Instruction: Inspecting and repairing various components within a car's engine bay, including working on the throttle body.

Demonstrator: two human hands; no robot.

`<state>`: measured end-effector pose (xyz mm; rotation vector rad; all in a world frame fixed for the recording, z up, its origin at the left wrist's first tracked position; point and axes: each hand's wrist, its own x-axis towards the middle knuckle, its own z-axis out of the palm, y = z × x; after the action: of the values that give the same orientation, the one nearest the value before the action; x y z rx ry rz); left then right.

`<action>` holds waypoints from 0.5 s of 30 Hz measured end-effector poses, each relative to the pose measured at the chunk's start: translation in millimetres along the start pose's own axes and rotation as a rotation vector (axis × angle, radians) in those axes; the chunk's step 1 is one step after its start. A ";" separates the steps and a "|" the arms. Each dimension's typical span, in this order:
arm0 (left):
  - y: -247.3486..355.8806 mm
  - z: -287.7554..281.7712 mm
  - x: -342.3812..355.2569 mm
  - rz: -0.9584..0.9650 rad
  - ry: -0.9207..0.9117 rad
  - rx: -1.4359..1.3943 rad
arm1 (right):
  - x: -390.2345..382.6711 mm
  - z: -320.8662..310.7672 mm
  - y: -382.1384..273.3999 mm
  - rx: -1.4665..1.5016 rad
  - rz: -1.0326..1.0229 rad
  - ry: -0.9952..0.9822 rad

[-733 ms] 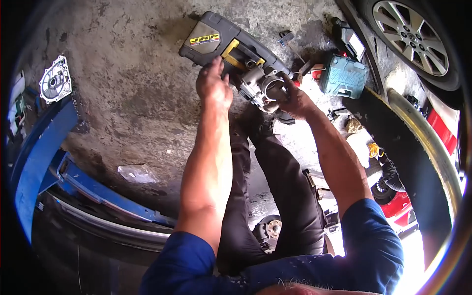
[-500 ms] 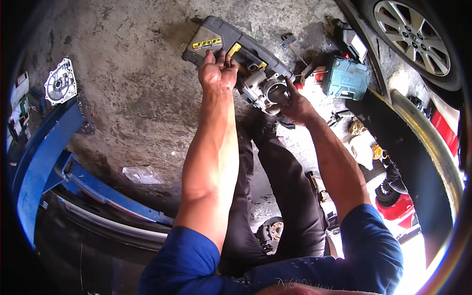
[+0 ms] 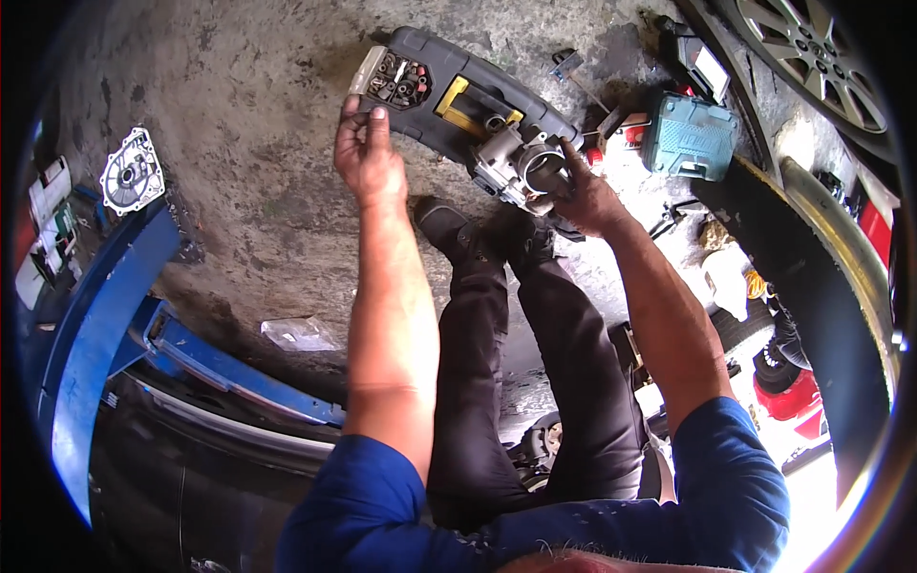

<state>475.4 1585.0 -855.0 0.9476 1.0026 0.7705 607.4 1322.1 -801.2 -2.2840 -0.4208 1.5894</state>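
Note:
My left hand point(image 3: 371, 162) is closed at the near left corner of a black toolbox point(image 3: 435, 59), its fingers pinching the clear lid point(image 3: 367, 69) of a small compartment. That lid stands tilted up at the box's left end. Inside the uncovered compartment lie several small metal fasteners point(image 3: 399, 80), too small to tell apart. My right hand point(image 3: 590, 202) grips a silver throttle body point(image 3: 501, 158) by its round bore, over the box's near right part. Part of the toolbox is hidden behind the throttle body. A yellow handle piece point(image 3: 453, 93) sits in the middle of the box top.
A teal tool case point(image 3: 690, 136) and a black case point(image 3: 695, 57) lie to the right. Beyond them is a car wheel point(image 3: 817, 57). At left, a metal housing plate point(image 3: 133, 172) rests by a blue lift arm point(image 3: 110, 277). A clear plastic bag point(image 3: 299, 334) lies on the concrete floor.
My left hand has moved left and the compartment lid has swung up, uncovering the fasteners. My right hand still holds the throttle body. The view has shifted slightly.

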 end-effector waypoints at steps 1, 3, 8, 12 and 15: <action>-3.4 -11.1 10.6 0.006 -0.004 0.012 | 0.4 -0.2 0.1 0.015 0.003 -0.002; -7.8 -30.2 28.3 0.210 0.095 0.445 | 1.8 3.3 1.0 0.061 -0.024 0.009; -24.6 -34.2 14.9 -0.078 0.042 0.808 | -1.7 -0.1 1.0 0.077 -0.006 0.021; -38.0 -28.4 11.4 -0.090 0.002 0.756 | -3.3 -5.4 -9.9 0.007 0.056 -0.017; -43.7 -21.3 17.5 -0.086 -0.005 0.781 | -3.5 -1.3 -12.8 0.014 0.060 -0.015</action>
<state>466.4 1589.1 -905.7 1.5531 1.3631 0.2848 606.7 1332.2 -792.4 -2.2964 -0.3475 1.6332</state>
